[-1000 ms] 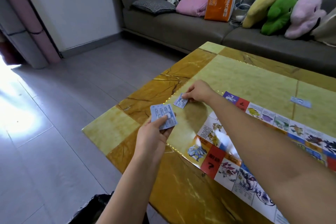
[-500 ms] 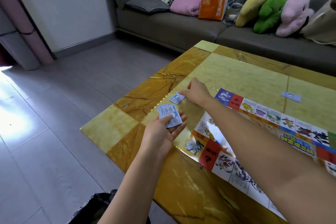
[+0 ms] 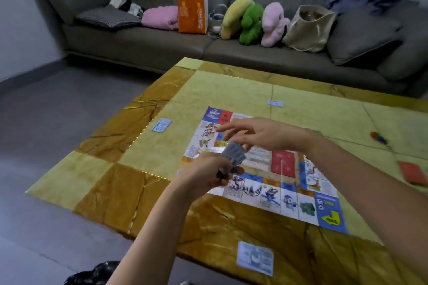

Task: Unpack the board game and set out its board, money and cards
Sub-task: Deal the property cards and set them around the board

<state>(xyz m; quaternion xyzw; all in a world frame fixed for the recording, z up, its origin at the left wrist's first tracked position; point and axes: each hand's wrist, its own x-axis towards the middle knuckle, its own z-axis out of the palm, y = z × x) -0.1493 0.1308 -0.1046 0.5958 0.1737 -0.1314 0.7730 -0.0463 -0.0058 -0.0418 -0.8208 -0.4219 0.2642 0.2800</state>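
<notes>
The colourful game board lies flat on the yellow marble table. My left hand grips a small stack of blue-grey money notes above the board's left side. My right hand hovers just above that stack with fingers loosely spread, holding nothing I can see. Single blue notes lie at the table's left, at the far middle and at the near edge. A red card pile sits on the board's centre, and another red card pile lies at the right.
A grey sofa behind the table carries an orange bag, plush toys and a canvas tote. Small coloured game pieces lie at the table's right. A dark bag sits on the floor by my left arm.
My right hand left a blue note at the table's left and drew back over the stack. My head turned right, bringing the board, red cards and near note into view.
</notes>
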